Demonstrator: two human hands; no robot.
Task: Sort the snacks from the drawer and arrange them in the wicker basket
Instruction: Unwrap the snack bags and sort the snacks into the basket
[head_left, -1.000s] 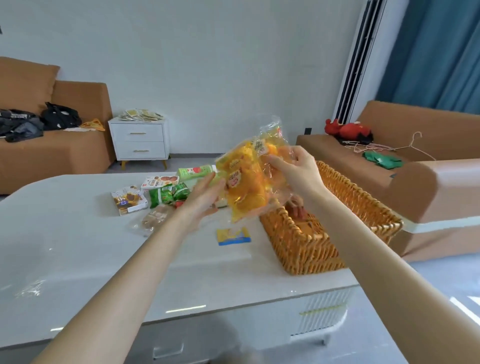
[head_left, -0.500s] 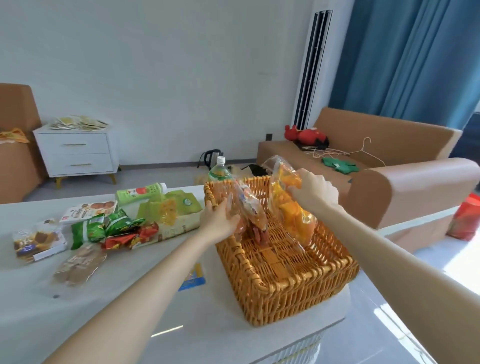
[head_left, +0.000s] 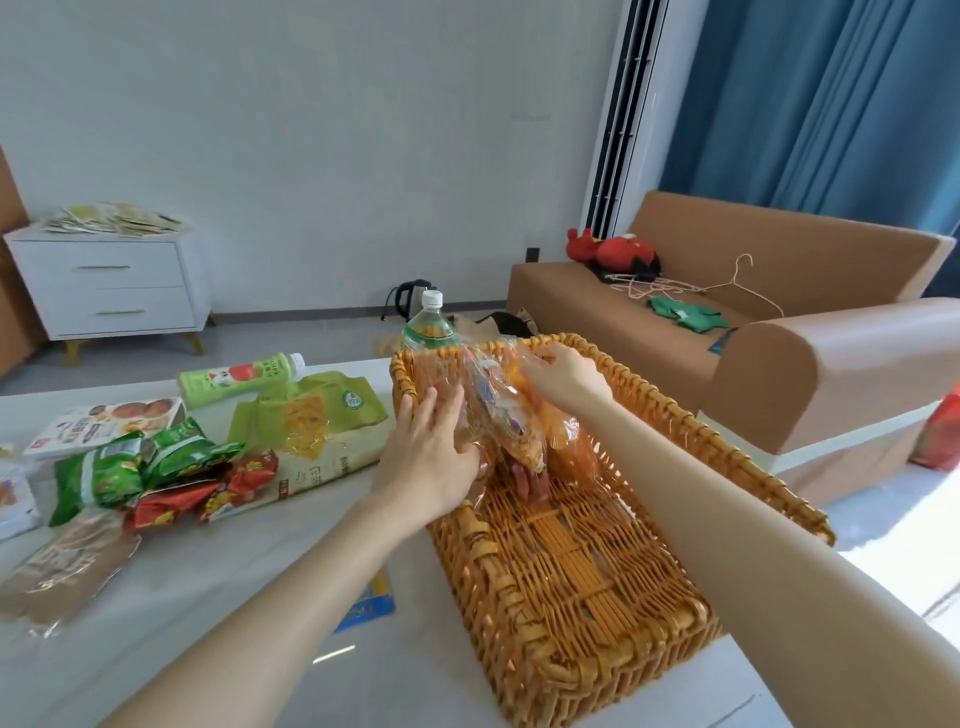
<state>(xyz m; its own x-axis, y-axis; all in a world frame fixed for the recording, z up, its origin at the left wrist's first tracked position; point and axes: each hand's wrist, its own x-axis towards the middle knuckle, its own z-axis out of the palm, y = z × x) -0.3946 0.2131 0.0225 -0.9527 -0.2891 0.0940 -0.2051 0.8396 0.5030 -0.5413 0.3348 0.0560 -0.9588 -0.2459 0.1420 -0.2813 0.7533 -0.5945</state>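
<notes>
Both hands position clear snack bags at the far end of the wicker basket (head_left: 571, 582).

The snack bags (head_left: 511, 431), transparent with orange contents, stand upright inside the basket against its far-left corner. The left hand (head_left: 434, 454) lies open with fingers spread flat against the left face of the bags, just inside the basket's left rim. The right hand (head_left: 563, 376) closes its fingers on the top of the bags from the right. The basket rests on the white surface (head_left: 218, 597) at its right end. Remaining packets (head_left: 171, 467) and a green bottle (head_left: 239, 371) lie on the surface to the left, apart from both hands.
</notes>
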